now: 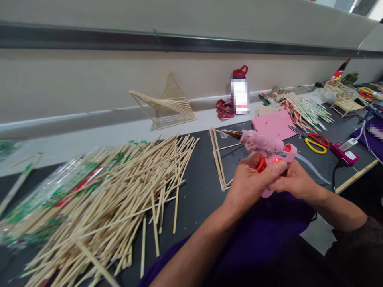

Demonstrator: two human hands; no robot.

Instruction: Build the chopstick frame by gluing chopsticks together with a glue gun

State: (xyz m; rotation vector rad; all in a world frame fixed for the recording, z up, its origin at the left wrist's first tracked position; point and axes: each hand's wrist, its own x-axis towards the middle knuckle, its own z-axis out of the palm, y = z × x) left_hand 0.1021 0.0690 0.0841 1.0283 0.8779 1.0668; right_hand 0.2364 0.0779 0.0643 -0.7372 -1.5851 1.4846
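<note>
1. Glue gun [263, 144] is held over the counter [197, 203], its nozzle [234, 134] near the far corner of the stick frame [218, 159]; whether they touch cannot be told.
2. Its handle [267, 193] is clasped by the left grip [250, 177] and the right grip [296, 181] together.
3. The gun seems to be being readied for gluing; a steady nozzle at a corner would be called for.

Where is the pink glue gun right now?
In the head camera's view, the pink glue gun is right of centre, held by the left hand and the right hand, just in front of the pink sheet.
</note>
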